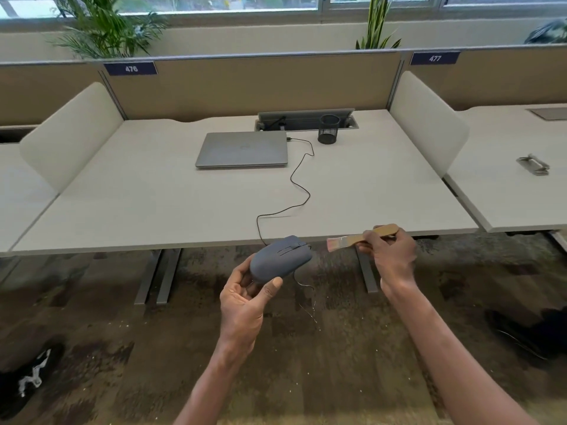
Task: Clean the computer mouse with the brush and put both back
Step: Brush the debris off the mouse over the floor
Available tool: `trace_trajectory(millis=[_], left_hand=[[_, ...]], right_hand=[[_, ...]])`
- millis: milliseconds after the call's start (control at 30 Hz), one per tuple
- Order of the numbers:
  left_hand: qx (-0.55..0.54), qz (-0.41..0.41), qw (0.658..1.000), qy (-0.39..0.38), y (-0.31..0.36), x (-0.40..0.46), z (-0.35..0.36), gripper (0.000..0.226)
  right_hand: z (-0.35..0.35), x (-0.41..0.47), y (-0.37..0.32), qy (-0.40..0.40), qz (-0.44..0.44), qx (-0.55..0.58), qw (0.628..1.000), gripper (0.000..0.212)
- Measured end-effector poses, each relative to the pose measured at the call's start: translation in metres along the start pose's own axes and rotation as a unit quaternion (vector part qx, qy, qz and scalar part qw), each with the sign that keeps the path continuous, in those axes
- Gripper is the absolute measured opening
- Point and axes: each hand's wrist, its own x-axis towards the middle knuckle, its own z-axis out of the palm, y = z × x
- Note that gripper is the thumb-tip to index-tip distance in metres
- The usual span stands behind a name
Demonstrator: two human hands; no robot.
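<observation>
Mouse [280, 254], one, gripped in left hand [245, 297]; brush [359, 239], one, pinched in right hand [391, 256], bristles just right of mouse, off bench [184, 194] edge.

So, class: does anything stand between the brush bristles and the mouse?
Nothing visible does. The brush, gripped by the right hand, points its bristles across open air at the mouse held in the left hand.
</observation>
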Motion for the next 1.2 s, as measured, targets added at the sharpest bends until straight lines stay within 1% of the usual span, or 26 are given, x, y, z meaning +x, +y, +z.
trace_trajectory(millis=[167,300,467,533,633,733,767,1033,1100,1200], left_hand=[[0.016,-0.002,1.000,0.003,-0.001,0.000,0.004,0.075],[0.020,0.008,1.000,0.001,-0.004,-0.001,0.002,0.065],[0.032,0.009,0.999,-0.001,-0.007,-0.005,0.001,0.063],[0.063,0.020,0.998,-0.008,-0.007,-0.008,-0.002,0.064],[0.175,0.082,0.980,-0.041,-0.009,-0.012,-0.006,0.067],[0.290,0.146,0.943,-0.076,-0.013,-0.015,-0.009,0.074],[0.310,0.158,0.934,-0.083,-0.015,-0.016,-0.010,0.075],[0.393,0.205,0.891,-0.103,-0.021,-0.022,-0.016,0.078],[0.396,0.204,0.889,-0.102,-0.021,-0.021,-0.016,0.078],[0.375,0.187,0.904,-0.088,-0.019,-0.021,-0.016,0.078]], right_hand=[[-0.005,-0.007,-0.006,-0.001,-0.017,-0.006,1.000,0.011],[-0.008,-0.010,-0.007,-0.002,-0.023,-0.003,1.000,0.010],[-0.009,-0.014,-0.006,0.003,-0.028,-0.020,0.999,0.012],[-0.009,-0.017,-0.006,0.002,-0.033,-0.025,0.999,0.012],[-0.008,-0.021,-0.007,0.000,-0.040,-0.034,0.999,0.013],[-0.007,-0.026,-0.009,-0.001,-0.045,-0.043,0.998,0.013],[-0.007,-0.028,-0.010,-0.001,-0.046,-0.046,0.998,0.014],[-0.007,-0.044,-0.017,-0.017,-0.063,-0.042,0.997,0.009],[-0.007,-0.050,-0.018,-0.030,-0.064,-0.046,0.996,0.007],[-0.005,-0.057,-0.018,-0.047,-0.064,-0.052,0.995,0.008]])
